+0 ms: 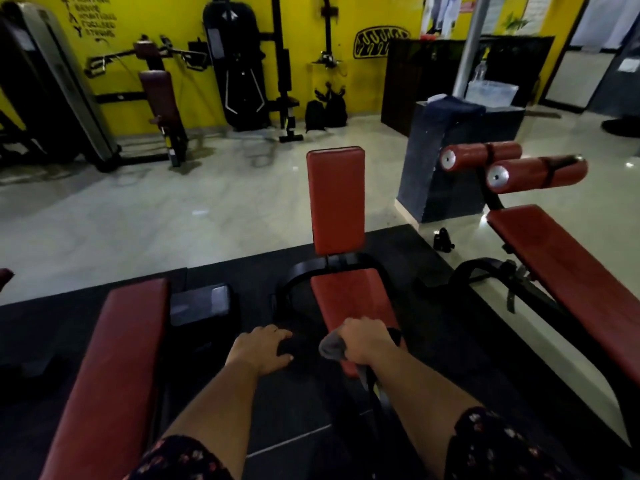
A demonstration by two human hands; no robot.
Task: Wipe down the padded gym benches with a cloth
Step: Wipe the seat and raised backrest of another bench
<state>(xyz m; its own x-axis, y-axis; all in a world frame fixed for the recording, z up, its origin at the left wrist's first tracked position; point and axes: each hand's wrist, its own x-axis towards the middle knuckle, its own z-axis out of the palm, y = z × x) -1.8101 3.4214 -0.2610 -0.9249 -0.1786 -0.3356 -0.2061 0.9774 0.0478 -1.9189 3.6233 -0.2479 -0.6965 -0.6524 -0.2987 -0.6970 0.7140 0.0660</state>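
— Nearest first?
— Right hand (363, 344) clamped on the grey cloth (333, 347), fingers curled tight round it, at the near tip of the middle bench (346, 299) seat. Bunched up, with a tail of it dangling below the fist.
— And the left hand (263, 348)?
— Holding nothing — fingers spread and relaxed, low over the black floor mat (311, 403) between the middle bench and the left bench (114, 358). Touching something dark or just hovering: cannot tell.
— How much wiped?
— Hard to judge. No damp streaks or sheen to read on any pad in this dim light. Judging by the cloth's place, probably at work on the near end of the middle seat, with its upright back pad (336, 199) beyond likely yet to do.
— Left over, then?
— Possibly plenty: 3 red benches close by — left, middle, and the sloped right bench (571, 271) with its 2 foam rollers (533, 174). Nothing to show any of them finished.
— Farther off?
— Pale tiled floor (173, 209), then a dark-padded machine seat (159, 95) and a punching bag (239, 64) against the yellow wall (374, 15). Perhaps more padding to wipe there, though too far and dim to say.
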